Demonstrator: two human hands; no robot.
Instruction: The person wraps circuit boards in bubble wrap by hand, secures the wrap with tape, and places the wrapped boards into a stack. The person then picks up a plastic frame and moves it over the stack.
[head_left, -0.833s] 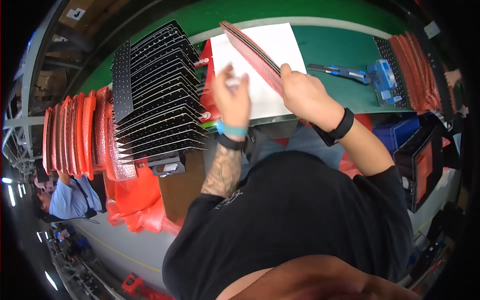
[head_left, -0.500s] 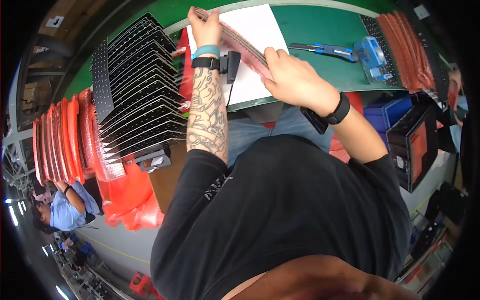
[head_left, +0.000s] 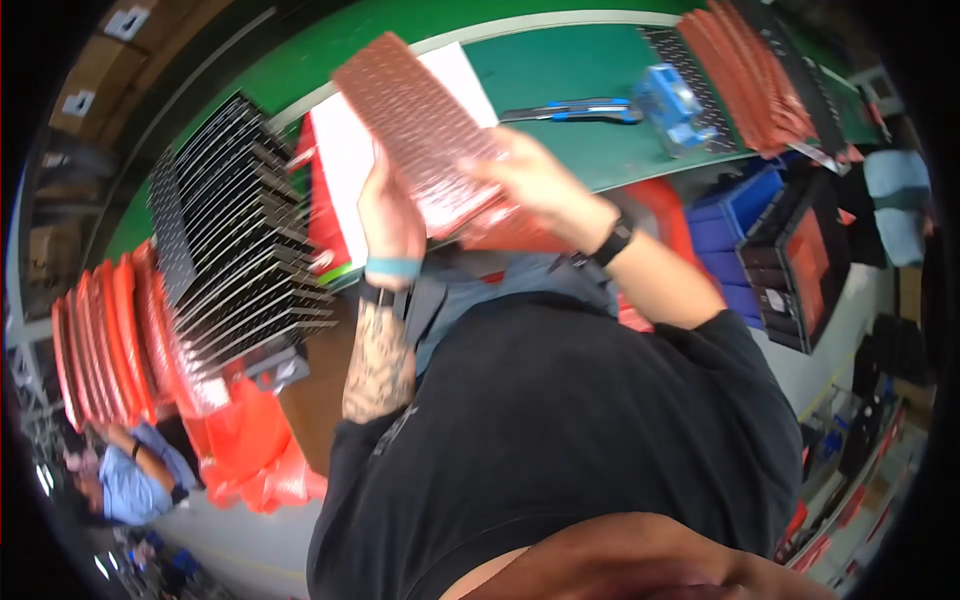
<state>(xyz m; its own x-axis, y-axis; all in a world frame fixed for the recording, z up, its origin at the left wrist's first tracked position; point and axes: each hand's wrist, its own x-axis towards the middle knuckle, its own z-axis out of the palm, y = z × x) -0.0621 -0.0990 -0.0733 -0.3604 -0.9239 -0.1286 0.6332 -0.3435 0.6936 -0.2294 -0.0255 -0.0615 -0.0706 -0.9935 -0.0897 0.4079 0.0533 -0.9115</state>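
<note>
Reddish-brown perforated flat panel (head_left: 425, 140) up in the air at upper centre of the frame, tilted, blurred from motion, clear of the green bench top (head_left: 560, 70).

Going left to right: stack of orange-red trays on edge (head_left: 100, 340) at far left, then rack of black perforated sheets fanned out (head_left: 235, 240), then white sheet with red edge (head_left: 345, 180) lying on the bench under the panel. Left hand (head_left: 388, 215) wrapped around the panel's lower left edge, fingers closed on it. Right hand (head_left: 530, 180) clamped on the lower right edge, fingers curled over the top face. Further right, blue-handled utility knife (head_left: 575, 110), small blue plastic box (head_left: 672, 100), and more reddish panels stacked (head_left: 755, 75) at upper right.

Progress guess: plenty racked and stacked already, this one mid-handling, not set anywhere yet.

Versus half a second back: panel lifted and swung more face-on, left forearm dropped from stretched-out to bent near the chest.
</note>
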